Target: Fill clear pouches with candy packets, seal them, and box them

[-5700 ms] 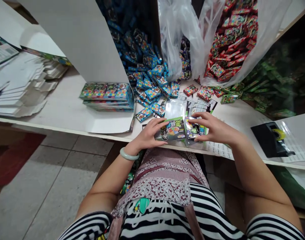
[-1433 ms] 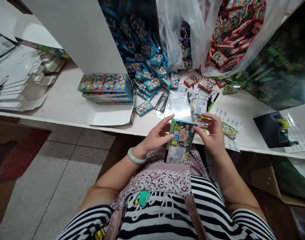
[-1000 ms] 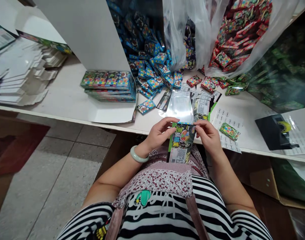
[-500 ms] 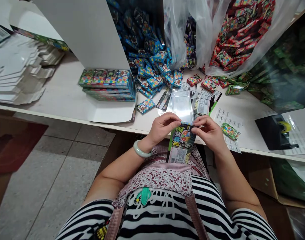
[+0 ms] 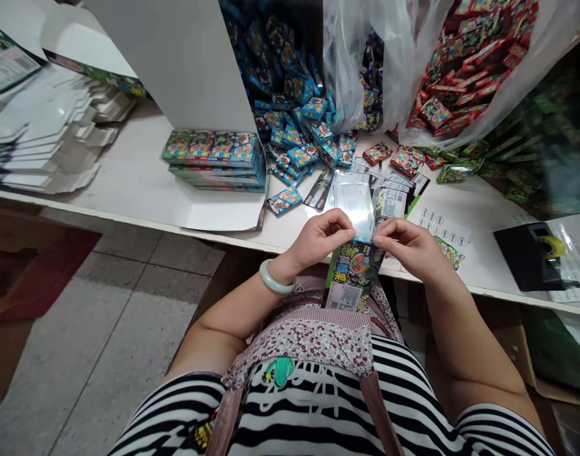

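Just over the table's front edge, my left hand (image 5: 324,234) pinches the top left corner of a black printed candy package (image 5: 355,269) with colourful lettering. On the opposite top corner, my right hand (image 5: 406,244) is closed with thumb and forefinger. The package hangs down in front of the apron. A clear plastic sheet (image 5: 355,201) rises behind the fingers; whether it joins the package is unclear. More printed packages (image 5: 393,201) lie beyond my right hand, and a blue candy box (image 5: 285,200) rests to the left.
A white open carton (image 5: 218,212) holds stacked candy boxes. Blue boxes (image 5: 299,155) spill out behind, beside a bag of red boxes (image 5: 465,82). Flattened cartons (image 5: 47,139) are piled left. A sticker sheet (image 5: 444,221) and black tape dispenser (image 5: 522,256) lie right.
The camera view has turned slightly left, so the table's things appear farther right. Both hands keep their pinch on the package. My right hand now covers more of the green box behind it.
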Demonstrator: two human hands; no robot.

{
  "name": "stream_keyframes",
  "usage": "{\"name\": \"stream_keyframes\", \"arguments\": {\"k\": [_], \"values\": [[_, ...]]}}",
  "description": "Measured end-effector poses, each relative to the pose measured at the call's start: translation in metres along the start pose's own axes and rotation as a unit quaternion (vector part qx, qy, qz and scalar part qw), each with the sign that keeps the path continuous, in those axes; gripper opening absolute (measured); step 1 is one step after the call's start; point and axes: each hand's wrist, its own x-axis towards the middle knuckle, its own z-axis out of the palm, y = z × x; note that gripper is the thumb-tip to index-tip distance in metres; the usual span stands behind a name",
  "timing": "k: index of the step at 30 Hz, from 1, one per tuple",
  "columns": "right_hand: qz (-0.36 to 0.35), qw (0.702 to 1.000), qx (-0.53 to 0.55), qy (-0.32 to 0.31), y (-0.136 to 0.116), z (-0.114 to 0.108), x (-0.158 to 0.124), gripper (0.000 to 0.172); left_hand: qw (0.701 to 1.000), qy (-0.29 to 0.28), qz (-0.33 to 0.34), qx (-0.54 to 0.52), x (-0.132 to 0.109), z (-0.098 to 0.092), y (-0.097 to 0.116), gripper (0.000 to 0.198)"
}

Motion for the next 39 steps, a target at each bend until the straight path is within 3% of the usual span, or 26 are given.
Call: {"name": "stream_keyframes", "arguments": {"k": [4, 8, 11, 14, 18, 23, 27, 32, 35, 37, 39], "values": [[-0.074, 0.994, -0.069, 0.045, 0.001, 0.005, -0.009, 0.023, 0.999, -0.05, 0.016, 0.004, -0.004, -0.009, -0.001, 0.024], [-0.049, 0.993, -0.076, 0.07, 0.004, 0.006, -0.011, 0.022, 0.997, -0.079, 0.022, -0.006, -0.008, -0.01, -0.005, 0.019], [-0.043, 0.993, -0.09, 0.06, 0.001, 0.002, -0.009, 0.024, 0.997, -0.071, 0.015, -0.009, -0.009, -0.008, -0.007, 0.018], [-0.087, 0.987, -0.13, 0.023, -0.006, -0.002, -0.008, 0.024, 0.997, -0.078, 0.012, 0.0, -0.009, -0.009, -0.007, 0.017], [-0.118, 0.981, -0.152, -0.005, -0.001, -0.002, -0.013, 0.014, 0.997, -0.077, -0.011, 0.025, -0.012, -0.01, -0.012, 0.017], [-0.128, 0.981, -0.134, 0.063, 0.026, 0.01, -0.019, 0.004, 0.998, -0.037, -0.04, 0.023, -0.015, -0.004, -0.026, 0.024], [-0.124, 0.978, -0.098, 0.133, 0.04, 0.015, -0.02, 0.011, 0.999, -0.023, -0.02, 0.033, -0.013, -0.001, -0.028, 0.016], [-0.103, 0.982, -0.089, 0.13, 0.044, 0.013, -0.021, 0.006, 0.998, -0.017, -0.045, 0.049, -0.014, 0.002, -0.028, 0.019], [-0.062, 0.995, -0.052, 0.054, 0.052, -0.001, -0.02, 0.015, 0.997, -0.002, -0.06, 0.045, -0.012, 0.002, -0.029, 0.022], [-0.021, 0.999, -0.037, 0.01, 0.066, -0.024, -0.016, 0.031, 0.997, 0.014, -0.058, 0.047, -0.009, 0.001, -0.03, 0.024], [0.024, 0.995, -0.073, 0.063, 0.084, -0.06, -0.008, 0.039, 0.997, 0.026, -0.051, 0.049, -0.007, 0.0, -0.032, 0.024]]}}
